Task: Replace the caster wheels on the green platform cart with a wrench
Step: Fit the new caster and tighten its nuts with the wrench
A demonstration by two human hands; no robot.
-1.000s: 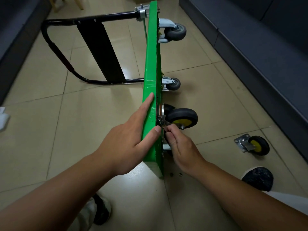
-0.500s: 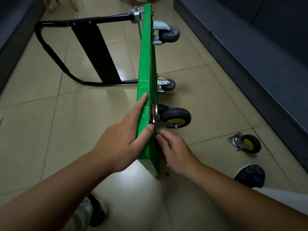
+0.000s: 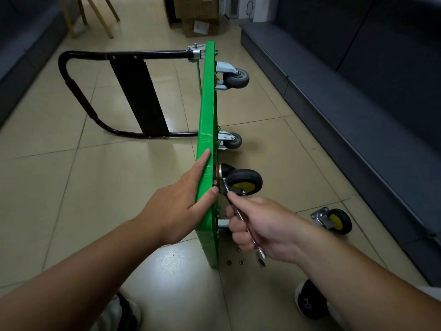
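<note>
**Wrench set at caster plate**

Left hand lay flat, fingers straight, pressing the edge of the green cart, which stood on its side on the tiled floor. Right hand curled round the wrench, its head at the yellow-hubbed caster. A loose caster lay at 3 o'clock of that hand, cardboard boxes at 12.

**Cart on edge, wrench at near caster**

Green platform cart stands on its long edge, underside facing right, black handle sticking out left. Far grey caster and middle grey caster are mounted. Black yellow-hub caster is at the near end, with the silver wrench head at its plate bolt. Loose matching caster lies on the floor, right.
</note>
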